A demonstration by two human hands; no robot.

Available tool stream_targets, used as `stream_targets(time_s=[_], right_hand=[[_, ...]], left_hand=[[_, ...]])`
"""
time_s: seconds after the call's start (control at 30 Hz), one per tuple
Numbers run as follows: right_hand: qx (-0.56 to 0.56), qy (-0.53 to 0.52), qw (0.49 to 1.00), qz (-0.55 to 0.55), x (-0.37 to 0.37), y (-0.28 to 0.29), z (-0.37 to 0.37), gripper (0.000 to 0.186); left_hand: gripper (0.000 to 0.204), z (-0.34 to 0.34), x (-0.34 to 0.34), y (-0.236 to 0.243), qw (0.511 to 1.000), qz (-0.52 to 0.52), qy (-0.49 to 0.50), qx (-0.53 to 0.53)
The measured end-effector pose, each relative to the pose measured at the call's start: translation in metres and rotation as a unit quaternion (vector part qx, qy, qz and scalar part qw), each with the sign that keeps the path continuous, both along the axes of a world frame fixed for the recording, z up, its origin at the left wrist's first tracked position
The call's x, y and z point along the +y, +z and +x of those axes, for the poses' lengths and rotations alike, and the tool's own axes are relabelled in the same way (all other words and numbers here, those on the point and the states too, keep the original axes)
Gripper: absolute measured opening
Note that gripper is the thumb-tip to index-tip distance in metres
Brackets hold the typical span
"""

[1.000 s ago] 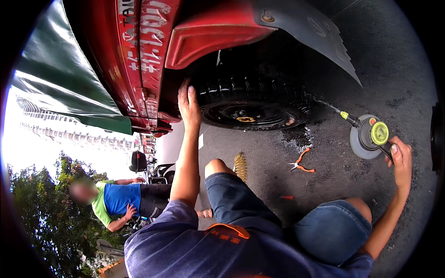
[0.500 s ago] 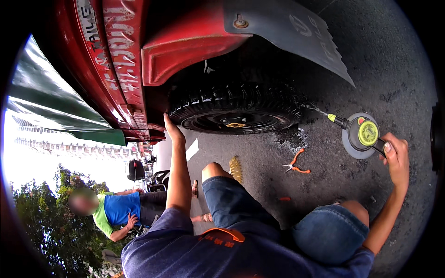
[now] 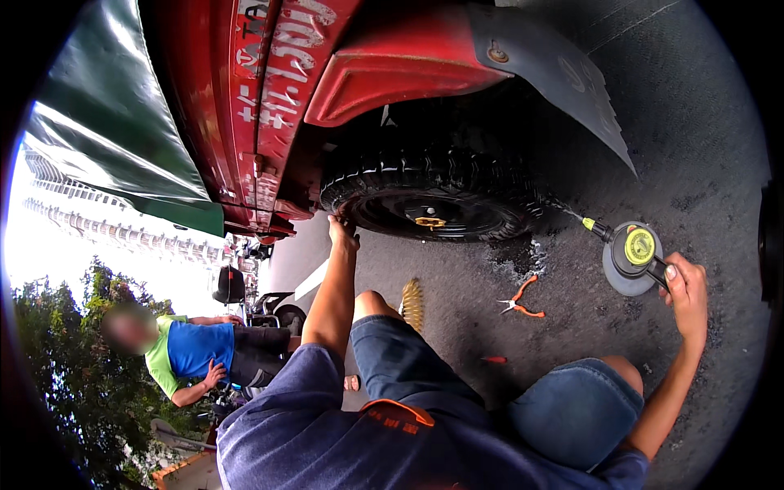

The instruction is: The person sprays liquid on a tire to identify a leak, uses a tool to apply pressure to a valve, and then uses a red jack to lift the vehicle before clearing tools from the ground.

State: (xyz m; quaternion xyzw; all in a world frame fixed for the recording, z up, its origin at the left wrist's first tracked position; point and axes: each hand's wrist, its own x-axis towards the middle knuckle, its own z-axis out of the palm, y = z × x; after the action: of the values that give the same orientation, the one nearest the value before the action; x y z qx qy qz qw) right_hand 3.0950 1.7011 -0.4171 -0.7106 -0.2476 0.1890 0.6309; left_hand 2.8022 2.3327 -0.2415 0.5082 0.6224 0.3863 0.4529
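Note:
A black, wet tyre (image 3: 433,167) with deep tread sits on a dark wheel under a red vehicle body (image 3: 400,77). My left hand (image 3: 344,233) is on the tyre's lower left edge, its fingers curled against the rubber. Over at the right, my right hand (image 3: 688,296) is closed round the handle of a spray bottle (image 3: 627,276) with a translucent body and a lime-green nozzle. A thin spray leaves the nozzle and reaches the tyre's right side. On the asphalt below lies a white, foamy splash (image 3: 535,260).
Orange-handled pliers (image 3: 514,305) lie on the ground below the tyre. A yellow coiled hose (image 3: 412,305) and a small red tool (image 3: 494,359) are nearer my legs. A grey mudflap (image 3: 572,90) hangs beside the wheel. Another person (image 3: 200,347) stands at the left.
My left hand has gone from reaching flat beside the tyre to curled fingers on its lower edge. The spray bottle stays in my right hand, still spraying. The view has shifted slightly.

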Motion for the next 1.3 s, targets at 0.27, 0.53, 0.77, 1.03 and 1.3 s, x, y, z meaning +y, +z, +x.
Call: stream_targets(time_s=[0.27,0.53,0.77,1.03,1.3], right_hand=[[0.015,0.002,1.0,0.017,-0.007,-0.005,0.002,0.046],[0.014,-0.016,1.0,0.007,-0.006,0.003,0.002,0.048],[0.006,0.0,1.0,0.016,-0.01,0.002,0.004,0.05],[-0.003,0.007,1.0,0.011,-0.008,0.005,0.005,0.049],[-0.018,0.018,1.0,0.009,-0.005,0.004,0.002,0.045]], left_hand=[[0.067,0.043,-0.073,0.07,0.942,0.284,-0.157,0.09],[0.047,0.132,-0.17,0.097,0.743,0.505,-0.321,0.3],[0.043,0.127,-0.14,0.09,0.703,0.565,-0.327,0.283],[0.052,0.077,-0.069,0.095,0.837,0.422,-0.294,0.19],[0.053,0.037,-0.005,0.067,0.945,0.237,-0.224,0.007]])
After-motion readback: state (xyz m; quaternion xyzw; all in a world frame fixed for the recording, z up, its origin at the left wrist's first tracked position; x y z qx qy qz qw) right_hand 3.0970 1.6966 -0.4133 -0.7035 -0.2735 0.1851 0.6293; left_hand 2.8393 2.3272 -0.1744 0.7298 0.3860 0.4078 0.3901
